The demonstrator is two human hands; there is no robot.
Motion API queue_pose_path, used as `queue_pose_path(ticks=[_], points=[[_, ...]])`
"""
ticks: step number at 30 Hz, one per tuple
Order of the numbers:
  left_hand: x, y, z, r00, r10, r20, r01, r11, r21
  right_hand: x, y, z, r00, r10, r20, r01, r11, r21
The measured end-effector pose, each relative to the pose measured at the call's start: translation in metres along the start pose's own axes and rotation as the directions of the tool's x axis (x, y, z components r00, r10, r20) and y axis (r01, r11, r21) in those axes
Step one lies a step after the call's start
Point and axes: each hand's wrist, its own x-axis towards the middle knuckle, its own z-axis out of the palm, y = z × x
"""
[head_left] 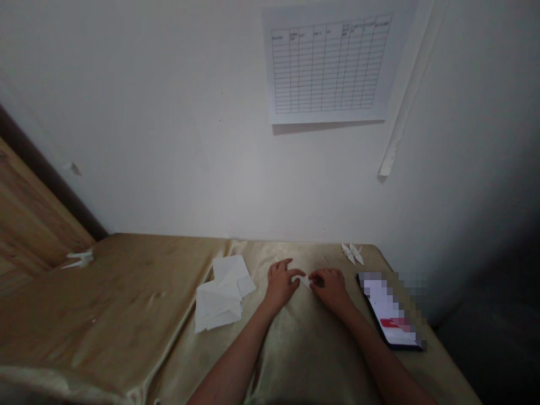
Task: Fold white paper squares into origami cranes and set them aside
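Between my two hands is a small piece of folded white paper (304,280), held just above or on the gold cloth. My left hand (282,282) pinches its left side between thumb and forefinger, the other fingers raised. On the other side, my right hand (329,286) grips the paper with thumb and forefinger, its remaining fingers curled. The paper's exact shape is mostly hidden by the fingertips. Left of my left hand lie several creased white paper sheets (218,304), partly overlapping. Two small folded paper figures (352,253) with pointed ends rest beyond my right hand.
A shiny gold cloth (177,270) covers the table, wrinkled at the left. A phone (390,315) with a lit, partly blurred screen lies near the right edge. White scraps (81,257) sit at the far left. A printed table sheet (329,67) hangs on the wall behind.
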Motion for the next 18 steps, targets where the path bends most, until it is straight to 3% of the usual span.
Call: queue_pose_path(ticks=[10,18], points=[[-0.0046,0.0069,-0.0037,1.0,-0.009,0.0,0.009,0.999,0.041,0.0003,0.0023,0.0052,0.999,-0.018,-0.034,0.016,0.999,-0.049],[-0.0034,0.006,0.0001,0.996,-0.056,-0.064,0.058,0.998,0.022,0.0013,0.002,0.0022,0.999,-0.024,-0.042,0.024,1.0,-0.008]])
